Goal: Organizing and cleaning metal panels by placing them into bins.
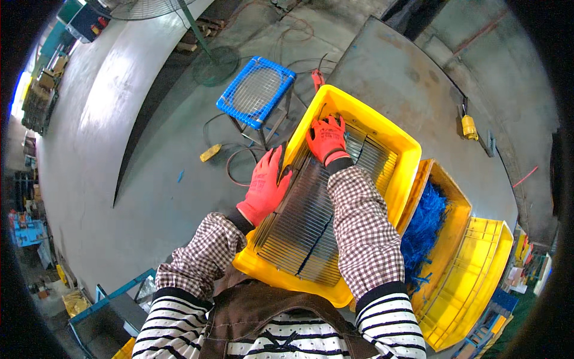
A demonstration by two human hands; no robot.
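Both of my hands wear red gloves with dark fingertips. My left hand (265, 188) lies over the left rim of a yellow plastic bin (391, 133), its fingers stretched and the thumb apart from them. Inside the bin, thin metal strips (299, 230) lie packed side by side in rows, with a dark line running between rows. My right hand (327, 139) reaches into the bin's far left part. Its fingers bend down at the ends of the strips, and what lies under the fingertips is hidden.
Beyond the bin stands a blue-edged stool (257, 90) with a wire-grid top. Right of the bin, a second yellow container holds blue shreds (426, 230), beside another yellow bin (478, 263). Cables and a yellow object (210, 153) lie on the floor. A fan (143, 7) stands far left.
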